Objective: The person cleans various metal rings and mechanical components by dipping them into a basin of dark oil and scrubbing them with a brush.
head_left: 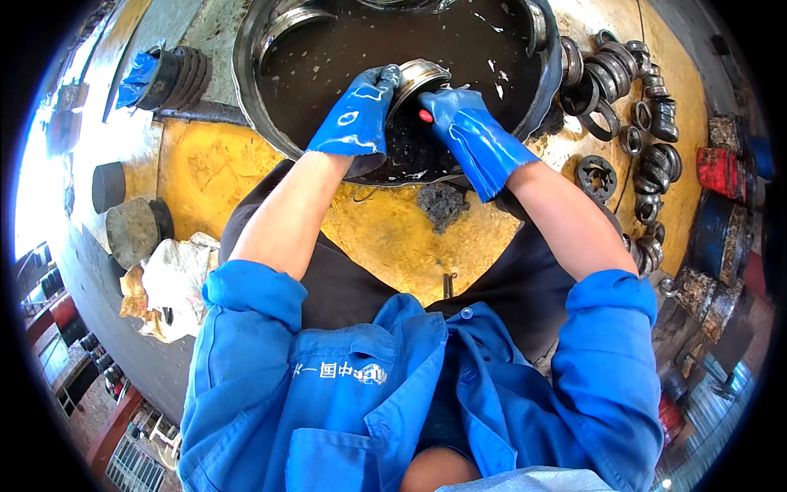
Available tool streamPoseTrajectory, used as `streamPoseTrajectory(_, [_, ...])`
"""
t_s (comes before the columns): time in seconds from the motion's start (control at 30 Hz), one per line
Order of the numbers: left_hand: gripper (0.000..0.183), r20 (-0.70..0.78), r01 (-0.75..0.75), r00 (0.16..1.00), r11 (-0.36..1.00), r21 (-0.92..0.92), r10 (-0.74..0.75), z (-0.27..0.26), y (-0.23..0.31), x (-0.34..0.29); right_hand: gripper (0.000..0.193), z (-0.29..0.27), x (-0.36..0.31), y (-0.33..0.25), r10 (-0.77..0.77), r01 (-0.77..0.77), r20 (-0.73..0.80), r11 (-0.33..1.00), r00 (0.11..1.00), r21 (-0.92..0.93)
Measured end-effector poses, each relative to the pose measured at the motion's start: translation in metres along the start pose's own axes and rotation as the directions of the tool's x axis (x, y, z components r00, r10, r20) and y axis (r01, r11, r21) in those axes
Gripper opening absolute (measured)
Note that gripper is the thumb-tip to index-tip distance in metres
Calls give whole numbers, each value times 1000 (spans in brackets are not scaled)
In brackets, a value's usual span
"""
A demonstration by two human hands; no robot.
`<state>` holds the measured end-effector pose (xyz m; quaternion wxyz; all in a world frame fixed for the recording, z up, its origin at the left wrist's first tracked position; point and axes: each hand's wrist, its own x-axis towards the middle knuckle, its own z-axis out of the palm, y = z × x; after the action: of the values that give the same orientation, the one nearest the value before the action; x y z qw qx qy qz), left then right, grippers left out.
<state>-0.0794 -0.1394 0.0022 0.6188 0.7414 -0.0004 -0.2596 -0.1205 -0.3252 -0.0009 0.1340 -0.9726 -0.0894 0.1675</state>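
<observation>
My blue-gloved left hand (357,115) is closed on the left side of a shiny metal ring (421,75), held tilted over a big round basin (246,78) of dark liquid. Close by the ring's right side is my right hand (467,127), also gloved in blue, its fingers curled. A small red end (425,116) shows at those fingers; the rest of that thing is hidden. Between the hands the near part of the basin looks black and wet. Another metal ring (283,29) leans inside the basin's far left wall, partly in the liquid.
Several dark metal rings (607,74) stand in rows on the right, beside a slotted round part (596,178). A dark fuzzy wad (443,205) lies on the yellow board (385,246) between my knees. At left are white rags (176,283), stacked rings (184,78) and blue gloves (137,79).
</observation>
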Motion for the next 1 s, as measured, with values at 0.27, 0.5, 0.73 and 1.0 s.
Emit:
streamPoseTrajectory(0.27, [58, 39, 136, 990, 989, -61, -134, 28, 67, -38, 31, 12, -2, 24, 130, -113, -47, 954, 990, 279])
streamPoseTrajectory(0.5, [61, 10, 13, 1000, 995, 103, -14, 12, 12, -9, 43, 0, 14, 37, 220, -312, 221, 643, 950, 699])
streamPoseTrajectory(0.73, [77, 196, -246, 969, 588, 771, 149, -4, 15, 18, 45, -24, -5, 27, 165, -383, 345, 397, 924, 834])
streamPoseTrajectory(1.0, [63, -35, 8, 999, 929, 369, 5, 10, 17, -1, 51, -6, -13, 20, 74, -92, 57, 643, 996, 760])
